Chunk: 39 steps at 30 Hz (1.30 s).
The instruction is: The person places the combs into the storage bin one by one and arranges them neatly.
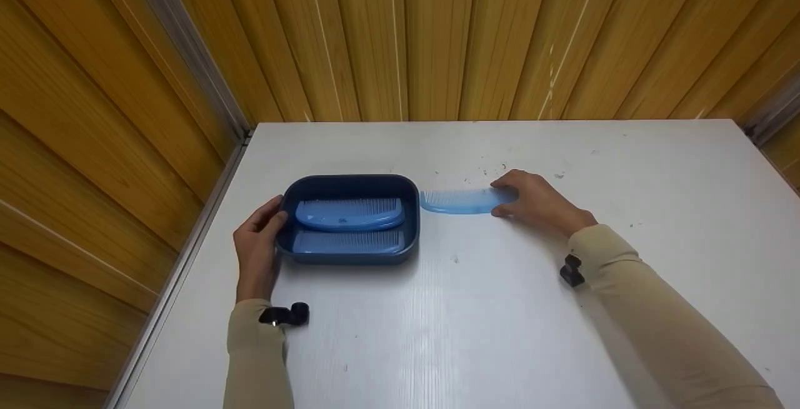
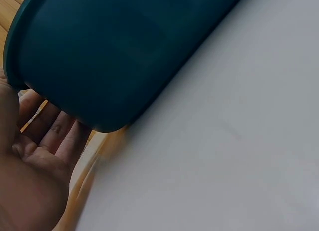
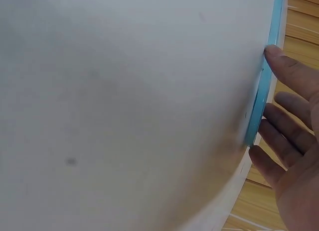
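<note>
A dark blue plastic tub (image 1: pixel 347 259) with rounded corners sits left of centre in the head view. My left hand (image 1: pixel 255 243) grips its left end, thumb over the rim and fingers along the outer wall; the left wrist view shows those fingers (image 2: pixel 59 134) against the tub's side. Inside lie blue combs, an upper one (image 1: pixel 347 214) and a lower one (image 1: pixel 347 243), both lengthwise with teeth toward the back. Right of the tub a light blue comb (image 1: pixel 459 201) lies with its left tip close to the tub's wall. My right hand (image 1: pixel 534 201) pinches this comb's right end between thumb and fingers.
The white table (image 1: pixel 487 321) carries small dark specks (image 1: pixel 558 176) near its back. Wood-patterned panels (image 1: pixel 431 40) stand behind it and on the left, with a metal strip (image 1: pixel 181 252) along the left edge. Both wrists wear small black devices (image 1: pixel 572 270).
</note>
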Motion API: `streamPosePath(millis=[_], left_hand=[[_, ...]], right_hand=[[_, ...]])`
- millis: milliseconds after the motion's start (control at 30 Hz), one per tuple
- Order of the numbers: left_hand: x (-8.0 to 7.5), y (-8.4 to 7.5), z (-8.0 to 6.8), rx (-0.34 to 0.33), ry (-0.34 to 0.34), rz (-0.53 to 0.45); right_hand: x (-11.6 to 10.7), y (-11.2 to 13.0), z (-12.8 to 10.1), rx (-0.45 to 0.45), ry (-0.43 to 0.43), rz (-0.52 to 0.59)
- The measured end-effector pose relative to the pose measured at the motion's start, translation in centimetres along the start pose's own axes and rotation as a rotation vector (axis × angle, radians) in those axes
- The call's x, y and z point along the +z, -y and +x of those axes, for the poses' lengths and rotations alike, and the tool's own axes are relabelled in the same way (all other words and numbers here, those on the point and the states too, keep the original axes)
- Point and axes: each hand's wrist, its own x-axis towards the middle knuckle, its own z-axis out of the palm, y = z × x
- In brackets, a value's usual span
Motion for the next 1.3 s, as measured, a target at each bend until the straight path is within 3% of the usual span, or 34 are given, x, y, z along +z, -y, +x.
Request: streamPosePath(millis=[600,1067,1300], left_hand=[[0.07,0.11,-0.11,0.015,0.005,-0.060],[0.09,0.14,0.06,0.021,-0.004,-0.035],[0.13,0.13,0.07,0.008,-0.009,-0.034]], right_hand=[[-0.16,0.09,0.04,-0.036,0.039,-0.050],[0.15,-0.39,-0.61,-0.112,-0.030,-0.031],[0.11,-0.62,-0.84,-0.088,-0.051,0.008]])
